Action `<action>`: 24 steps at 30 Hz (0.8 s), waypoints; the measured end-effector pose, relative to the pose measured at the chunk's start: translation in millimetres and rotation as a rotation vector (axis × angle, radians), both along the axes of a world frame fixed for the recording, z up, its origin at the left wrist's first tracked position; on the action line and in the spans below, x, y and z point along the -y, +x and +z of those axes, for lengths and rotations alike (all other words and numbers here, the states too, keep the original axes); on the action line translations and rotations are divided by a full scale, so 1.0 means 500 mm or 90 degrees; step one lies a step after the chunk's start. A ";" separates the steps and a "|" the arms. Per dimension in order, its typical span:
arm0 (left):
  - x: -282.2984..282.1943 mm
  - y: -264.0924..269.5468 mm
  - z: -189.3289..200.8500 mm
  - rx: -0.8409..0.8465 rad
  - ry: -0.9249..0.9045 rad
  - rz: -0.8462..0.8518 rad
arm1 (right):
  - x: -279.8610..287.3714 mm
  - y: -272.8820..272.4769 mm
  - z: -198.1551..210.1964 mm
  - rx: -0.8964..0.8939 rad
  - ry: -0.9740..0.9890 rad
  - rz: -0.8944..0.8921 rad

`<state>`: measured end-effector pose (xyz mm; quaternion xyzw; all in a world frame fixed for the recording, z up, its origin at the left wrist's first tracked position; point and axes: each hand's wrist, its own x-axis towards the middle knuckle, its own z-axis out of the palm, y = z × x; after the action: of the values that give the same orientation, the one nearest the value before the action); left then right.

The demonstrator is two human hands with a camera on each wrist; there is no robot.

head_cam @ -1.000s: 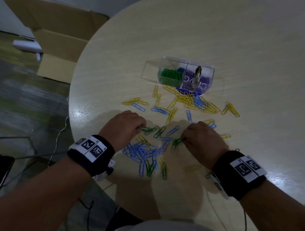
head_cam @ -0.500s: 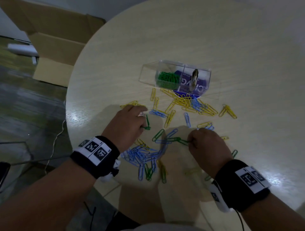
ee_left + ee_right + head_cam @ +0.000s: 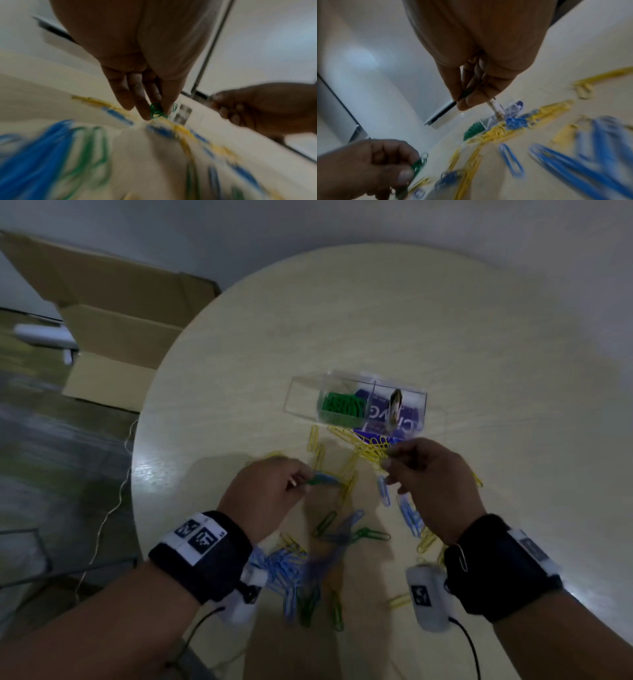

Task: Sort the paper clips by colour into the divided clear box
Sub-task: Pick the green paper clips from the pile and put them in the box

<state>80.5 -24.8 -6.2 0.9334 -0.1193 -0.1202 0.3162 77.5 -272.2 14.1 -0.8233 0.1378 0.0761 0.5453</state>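
A clear divided box (image 3: 356, 405) stands on the round table (image 3: 479, 371), with green clips (image 3: 342, 407) heaped in its left compartment. Loose yellow clips (image 3: 363, 446), blue clips (image 3: 281, 566) and green clips (image 3: 371, 534) lie in front of it. My left hand (image 3: 301, 486) hovers above the table and pinches green clips (image 3: 157, 110) between thumb and fingers. My right hand (image 3: 388, 458) is raised just in front of the box and pinches a dark green clip (image 3: 465, 92). The box (image 3: 489, 121) sits just beyond my right fingertips.
An open cardboard box (image 3: 113, 313) stands on the floor to the left of the table. A cable (image 3: 113, 501) hangs by the table's left edge. A bare metal clip (image 3: 460, 556) clings to my right wristband. The wall is close behind the table.
Both hands have risen off the clip pile and moved forward toward the box, each carrying green clips. The right hand has travelled furthest, from the pile to the box's front.
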 end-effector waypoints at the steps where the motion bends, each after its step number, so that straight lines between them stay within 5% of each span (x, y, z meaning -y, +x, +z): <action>1: 0.009 0.022 0.013 -0.009 -0.055 0.059 | -0.005 0.024 0.003 0.014 -0.031 0.000; 6: 0.072 0.148 0.053 0.005 -0.180 0.221 | -0.044 0.137 0.015 0.058 -0.169 -0.008; 11: 0.093 0.192 0.042 -0.003 -0.209 0.234 | -0.057 0.142 0.021 0.044 -0.120 0.026; 14: 0.064 0.144 0.037 0.081 -0.135 0.161 | -0.028 0.070 0.020 0.114 -0.246 0.040; 19: 0.021 -0.031 -0.018 0.069 0.057 -0.125 | -0.004 -0.099 -0.050 0.046 -0.330 0.271; 24: -0.005 -0.133 -0.062 0.059 0.114 -0.137 | -0.007 -0.144 -0.090 0.022 -0.384 0.317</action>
<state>14.0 -22.3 -37.1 0.9443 -0.2220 -0.1200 0.2110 5.7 -269.0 -30.9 -0.9560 -0.0593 0.1487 0.2457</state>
